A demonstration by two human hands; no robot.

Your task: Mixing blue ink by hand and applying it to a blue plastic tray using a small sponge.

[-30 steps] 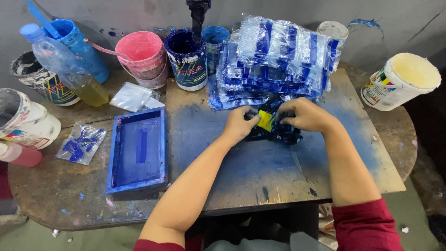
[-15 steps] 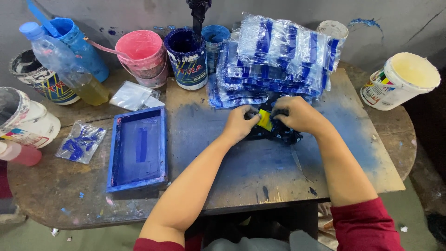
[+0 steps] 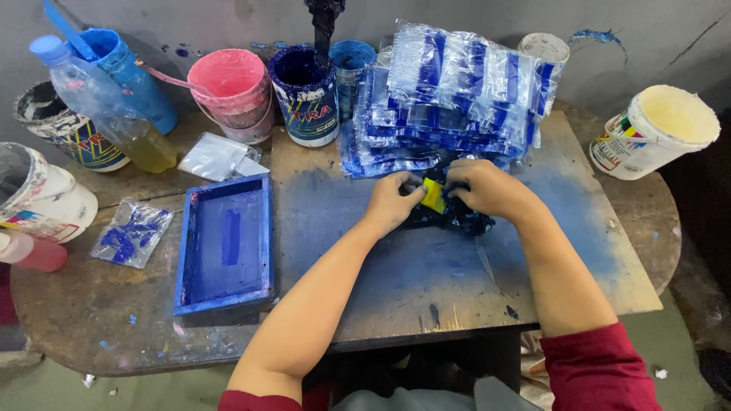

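Packets: a tall stack of clear plastic packets (image 3: pixel 457 91) with blue printed bands leans at the back of the board, just behind the hands.
Loose packets: one clear packet with blue smears (image 3: pixel 131 234) lies at the left near the tray; one silvery packet (image 3: pixel 217 157) lies beside the pink bucket (image 3: pixel 228 87).
Cans: a dark blue paint can (image 3: pixel 306 95) with a white label band stands left of the stack; a white bucket (image 3: pixel 656 129) with a coloured label stands at the far right.
Held thing: a small yellow piece (image 3: pixel 433 195) on a dark blue-stained cloth (image 3: pixel 457 217), in the middle of the blue-stained board (image 3: pixel 426 274).
Left hand (image 3: pixel 392 204): closed, pinching the yellow piece at its left side.
Right hand (image 3: pixel 487 190): curled over the cloth, fingers on the yellow piece.
Around: a blue framed tray (image 3: pixel 226 242) lies left of the arms; a plastic bottle (image 3: pixel 106 106) with yellowish liquid stands behind it.
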